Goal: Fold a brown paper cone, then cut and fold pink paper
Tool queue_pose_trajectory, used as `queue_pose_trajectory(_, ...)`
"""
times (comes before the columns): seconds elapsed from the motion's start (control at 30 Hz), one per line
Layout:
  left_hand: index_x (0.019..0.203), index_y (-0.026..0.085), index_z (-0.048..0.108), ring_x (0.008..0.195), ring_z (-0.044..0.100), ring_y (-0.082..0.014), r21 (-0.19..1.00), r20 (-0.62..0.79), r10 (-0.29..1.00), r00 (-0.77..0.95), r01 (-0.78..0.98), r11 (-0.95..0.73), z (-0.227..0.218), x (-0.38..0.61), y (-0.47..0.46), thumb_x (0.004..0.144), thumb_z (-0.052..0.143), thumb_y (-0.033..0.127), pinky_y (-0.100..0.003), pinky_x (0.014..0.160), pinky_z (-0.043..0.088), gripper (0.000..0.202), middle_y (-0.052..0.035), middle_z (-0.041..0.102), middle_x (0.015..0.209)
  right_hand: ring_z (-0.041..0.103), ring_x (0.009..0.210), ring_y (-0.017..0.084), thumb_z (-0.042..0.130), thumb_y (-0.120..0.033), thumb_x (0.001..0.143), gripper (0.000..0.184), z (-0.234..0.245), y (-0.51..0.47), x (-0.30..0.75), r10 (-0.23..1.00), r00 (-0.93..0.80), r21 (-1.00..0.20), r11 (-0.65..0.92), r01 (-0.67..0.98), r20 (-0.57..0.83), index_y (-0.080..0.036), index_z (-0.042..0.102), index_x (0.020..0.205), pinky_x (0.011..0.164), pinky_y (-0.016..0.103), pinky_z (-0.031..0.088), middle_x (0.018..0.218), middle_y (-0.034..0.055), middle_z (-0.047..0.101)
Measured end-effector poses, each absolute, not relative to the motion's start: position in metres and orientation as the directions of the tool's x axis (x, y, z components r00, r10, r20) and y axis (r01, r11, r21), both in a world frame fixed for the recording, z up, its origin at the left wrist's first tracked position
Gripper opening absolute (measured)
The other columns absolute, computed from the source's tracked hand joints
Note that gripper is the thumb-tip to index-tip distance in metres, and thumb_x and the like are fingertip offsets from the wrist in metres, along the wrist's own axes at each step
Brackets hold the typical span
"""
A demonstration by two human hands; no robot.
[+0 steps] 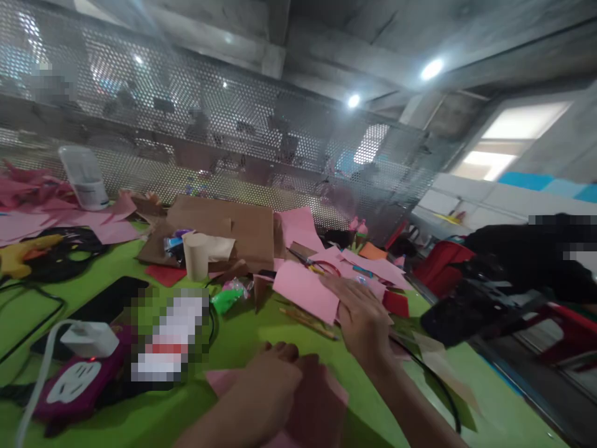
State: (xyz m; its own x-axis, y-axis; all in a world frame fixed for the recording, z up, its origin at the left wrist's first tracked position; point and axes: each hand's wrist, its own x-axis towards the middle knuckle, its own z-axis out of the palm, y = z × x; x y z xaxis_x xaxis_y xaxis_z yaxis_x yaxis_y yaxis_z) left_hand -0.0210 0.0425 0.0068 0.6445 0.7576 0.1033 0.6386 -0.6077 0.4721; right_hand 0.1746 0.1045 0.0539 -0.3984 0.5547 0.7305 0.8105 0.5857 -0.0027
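Observation:
My left hand (pixel 273 379) rests low over the table on a sheet of pink paper (pixel 321 404), its fingers curled down and their tips hidden. Further right, my right hand (pixel 361 317) reaches to a second, slightly curved piece of pink paper (pixel 305 291). The fingers of that hand lie over the paper's right edge, with the thumb side close to its lower corner. Just below this piece lies a pencil (pixel 310 323). Scissors with red handles (pixel 324 266) sit behind it among more pink sheets.
On the green table (pixel 252 348) are a purple power strip (pixel 79 379) with a white charger (pixel 91 339), a dark phone-like slab (pixel 102 305), a cardboard tube (pixel 196 256), a cardboard box (pixel 224 230), a yellow glue gun (pixel 28 254) and a clear bottle (pixel 84 177). A black cable (pixel 433 376) runs beside my right forearm.

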Motion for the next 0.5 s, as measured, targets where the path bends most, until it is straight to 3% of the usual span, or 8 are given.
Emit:
queue_pose_trajectory(0.13, 0.133, 0.026, 0.054, 0.102, 0.062, -0.0285, 0.5, 0.105, 0.771, 0.628, 0.637, -0.587, -0.002, -0.016, 0.043, 0.077, 0.046, 0.005, -0.047, 0.09, 0.049, 0.06, -0.0092, 0.067, 0.11, 0.06, 0.114, 0.02, 0.041, -0.002, 0.088, 0.045, 0.073, 0.145, 0.161, 0.436, -0.409, 0.117, 0.557, 0.822, 0.802, -0.021, 0.067, 0.119, 0.101, 0.038, 0.044, 0.12, 0.0043, 0.07)
queue_pose_trajectory(0.3, 0.132, 0.031, 0.052, 0.108, 0.061, -0.0255, 0.508, 0.207, 0.757, 0.62, 0.593, -0.625, -0.022, -0.016, 0.048, 0.087, 0.048, 0.009, -0.041, 0.091, 0.048, 0.051, -0.0054, 0.066, 0.118, 0.053, 0.125, 0.02, 0.042, -0.005, 0.092, 0.042, 0.066, 0.203, 0.158, 0.604, -0.507, 0.267, 0.445, 0.855, 0.615, -0.021, 0.064, 0.125, 0.109, 0.039, 0.033, 0.135, 0.0038, 0.061)
queue_pose_trajectory(0.5, 0.128, 0.033, 0.055, 0.091, 0.067, -0.0248, 0.367, 0.272, 0.711, 0.649, 0.613, -0.7, -0.041, -0.008, 0.06, 0.096, 0.05, 0.03, -0.036, 0.076, 0.053, 0.033, -0.0047, 0.07, 0.103, 0.061, 0.114, 0.025, 0.046, -0.002, 0.088, 0.041, 0.029, 0.246, 0.167, 0.734, -0.502, 0.296, 0.406, 0.864, 0.458, -0.021, 0.067, 0.118, 0.1, 0.043, 0.039, 0.128, 0.009, 0.066)
